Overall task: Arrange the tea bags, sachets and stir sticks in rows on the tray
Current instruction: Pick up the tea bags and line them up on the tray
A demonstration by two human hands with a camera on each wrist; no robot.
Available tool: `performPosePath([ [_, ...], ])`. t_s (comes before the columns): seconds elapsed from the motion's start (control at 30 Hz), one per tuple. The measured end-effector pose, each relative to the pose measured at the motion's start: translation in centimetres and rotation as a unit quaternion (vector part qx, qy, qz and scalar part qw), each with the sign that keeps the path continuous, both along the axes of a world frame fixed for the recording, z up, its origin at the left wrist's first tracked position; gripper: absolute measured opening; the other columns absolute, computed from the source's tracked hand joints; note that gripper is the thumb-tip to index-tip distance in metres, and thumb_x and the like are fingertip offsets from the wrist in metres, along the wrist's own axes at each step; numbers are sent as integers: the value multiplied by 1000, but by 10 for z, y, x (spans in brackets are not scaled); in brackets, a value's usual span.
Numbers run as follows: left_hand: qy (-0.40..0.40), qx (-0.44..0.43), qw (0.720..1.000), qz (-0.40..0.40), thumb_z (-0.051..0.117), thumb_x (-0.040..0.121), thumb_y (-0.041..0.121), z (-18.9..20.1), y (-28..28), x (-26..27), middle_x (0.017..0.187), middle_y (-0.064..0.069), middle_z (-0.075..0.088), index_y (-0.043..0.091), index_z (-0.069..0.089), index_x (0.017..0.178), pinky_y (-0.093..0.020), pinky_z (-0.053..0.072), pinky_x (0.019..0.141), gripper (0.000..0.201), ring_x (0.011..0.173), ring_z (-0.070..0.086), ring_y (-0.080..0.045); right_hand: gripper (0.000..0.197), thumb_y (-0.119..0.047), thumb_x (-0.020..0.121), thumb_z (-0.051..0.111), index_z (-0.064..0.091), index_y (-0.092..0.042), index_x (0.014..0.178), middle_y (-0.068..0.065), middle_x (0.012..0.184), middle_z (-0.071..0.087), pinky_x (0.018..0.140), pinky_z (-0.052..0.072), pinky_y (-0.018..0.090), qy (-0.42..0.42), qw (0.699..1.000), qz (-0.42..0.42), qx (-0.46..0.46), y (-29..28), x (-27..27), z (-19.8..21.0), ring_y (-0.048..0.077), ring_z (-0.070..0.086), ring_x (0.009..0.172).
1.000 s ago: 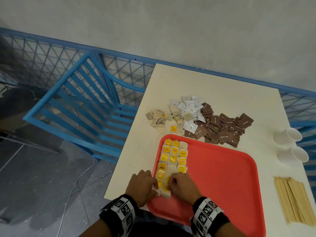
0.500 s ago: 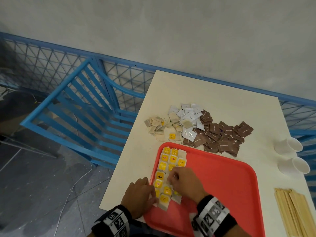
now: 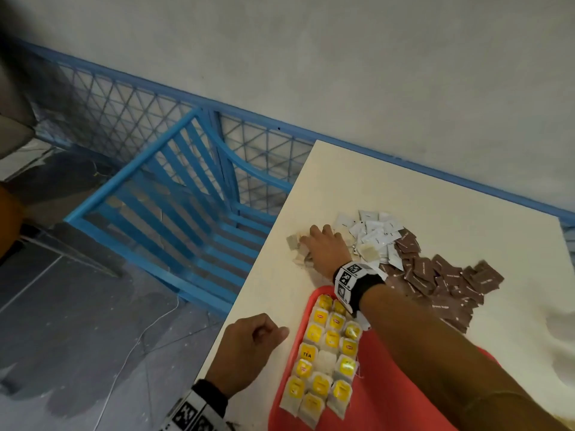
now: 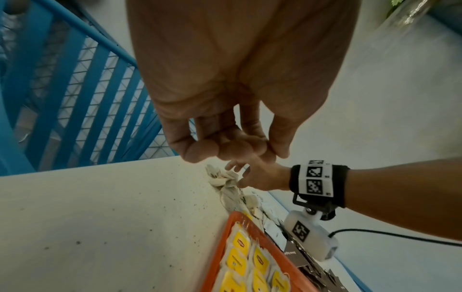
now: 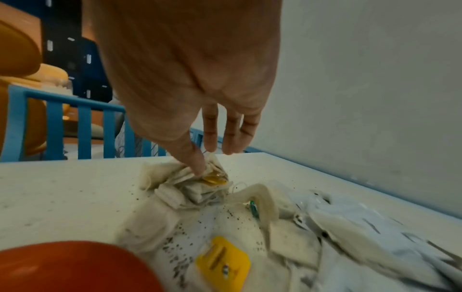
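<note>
The left hand [image 3: 249, 353] has its fingers [image 4: 200, 150] loosely curled on nothing at the tabletop's [image 3: 435, 188] left edge, beside the red plastic tray [image 3: 389, 384]. The right hand's [image 3: 326, 247] extended fingers [image 5: 197, 162] touch loose beige tea bags [image 5: 185, 177] beyond the tray; next they likely need to pinch one and extend the yellow-tagged rows [image 3: 326, 353].

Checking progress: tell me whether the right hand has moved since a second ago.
Yes. The right hand left the red tray and reached away to the loose tea bags.

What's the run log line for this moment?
right hand reaching into loose tea bags | left hand idle, holding nothing | tray: tea bags in rows
</note>
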State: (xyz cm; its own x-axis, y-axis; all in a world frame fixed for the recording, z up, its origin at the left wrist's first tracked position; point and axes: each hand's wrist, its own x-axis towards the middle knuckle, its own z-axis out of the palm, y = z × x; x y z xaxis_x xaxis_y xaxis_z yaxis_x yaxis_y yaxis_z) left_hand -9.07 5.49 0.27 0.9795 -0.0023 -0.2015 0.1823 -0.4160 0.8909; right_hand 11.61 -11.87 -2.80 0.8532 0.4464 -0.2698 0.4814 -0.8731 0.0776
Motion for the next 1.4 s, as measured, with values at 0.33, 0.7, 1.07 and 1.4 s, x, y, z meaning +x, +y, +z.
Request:
performPosePath([
  [0.33,48,16,999,11,71,90,33,-7,9,-1,50,11,41,25,48,59,-16,33,56,39,54,37,-7,37,-20,93,54,53,-18,130,8,128,47,84,53,43,46,999,1,22,-32,0,-31,31,46,119],
  [0.7,-2,1,999,-39,69,91,37,7,-22,38,57,-5,49,14,59,68,-27,42,59,34,56,43,-7,22,-1,74,71,76,-15,90,1,84,73,69,46,23,17,870,-240,430,-114,-11,19,15,63,78],
  [1.07,88,-220,971,21,58,78,62,51,-101,76,109,-5,70,20,66,105,-33,54,75,51,91,69,-14,29,6,80,70,78,-17,98,-4,87,76,65,55,22,123,737,-324,580,-161,-83,119,8,69,76],
  [1.4,271,-494,826,-1,61,82,69,54,-196,52,91,-9,68,1,46,138,-32,52,68,89,78,63,-18,43,-5,76,58,56,-24,114,-1,99,63,69,42,26,15,900,-204,386,-144,-175,111,13,59,85],
])
